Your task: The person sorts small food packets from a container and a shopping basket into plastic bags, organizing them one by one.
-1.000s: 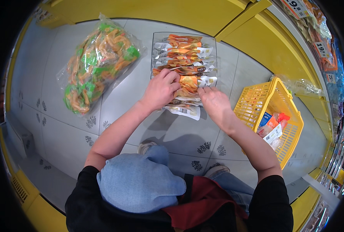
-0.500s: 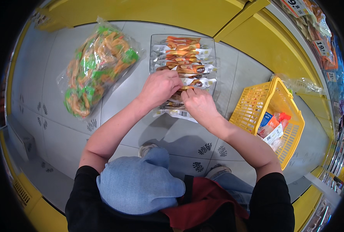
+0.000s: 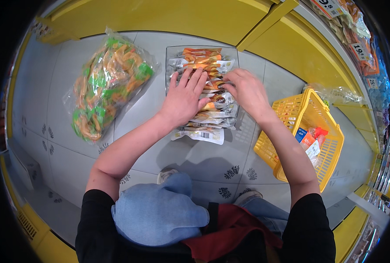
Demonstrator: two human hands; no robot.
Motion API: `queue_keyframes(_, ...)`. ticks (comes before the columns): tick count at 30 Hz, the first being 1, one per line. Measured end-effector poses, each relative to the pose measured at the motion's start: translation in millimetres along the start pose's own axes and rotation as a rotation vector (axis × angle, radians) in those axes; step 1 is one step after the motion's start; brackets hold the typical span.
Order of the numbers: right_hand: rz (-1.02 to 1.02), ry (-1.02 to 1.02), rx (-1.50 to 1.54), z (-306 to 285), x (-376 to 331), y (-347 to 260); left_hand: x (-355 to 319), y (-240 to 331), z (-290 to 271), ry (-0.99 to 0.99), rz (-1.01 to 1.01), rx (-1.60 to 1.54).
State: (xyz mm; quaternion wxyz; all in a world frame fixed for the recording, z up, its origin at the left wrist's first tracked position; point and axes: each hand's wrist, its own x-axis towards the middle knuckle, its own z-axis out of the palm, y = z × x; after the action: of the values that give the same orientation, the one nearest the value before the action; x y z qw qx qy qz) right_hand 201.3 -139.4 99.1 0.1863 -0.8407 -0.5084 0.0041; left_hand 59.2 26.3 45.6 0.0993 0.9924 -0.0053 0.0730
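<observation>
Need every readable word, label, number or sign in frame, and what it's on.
Locations only; wording and digits not copied.
White price tags, right-hand shelf: large digits, smaller print unclear.
Dark floor marks: repeated stylised print.
Orange-and-white packets, clear bin: print too small.
Packages in yellow basket: print too small.

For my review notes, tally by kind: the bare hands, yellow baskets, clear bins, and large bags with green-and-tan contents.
Bare hands (left hand, right hand): 2
Yellow slatted plastic basket: 1
Clear rectangular bin: 1
Large clear bag with green-and-tan contents: 1
Total: 5
</observation>
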Motion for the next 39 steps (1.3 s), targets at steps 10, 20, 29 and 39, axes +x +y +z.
queue_keyframes(10, 0.132, -0.069, 0.048, 28.3, 2.5, 14.8, 10.0, 0.1, 19.9, 0.002, 0.012, 0.006)
queue_keyframes(20, 0.385, -0.036, -0.067, -129.5, -121.2, 66.4, 30.8, 43.3, 20.1, -0.131, 0.18, 0.174)
queue_keyframes(29, 1.464, -0.256, -0.084, -170.4, -324.2, 153.7, 57.6, 57.3, 18.5, -0.316, 0.225, 0.122)
queue_keyframes(39, 1.583, -0.04, 0.23, -125.2, -348.1, 192.5, 57.8, 53.4, 12.8, -0.306, 0.223, 0.052)
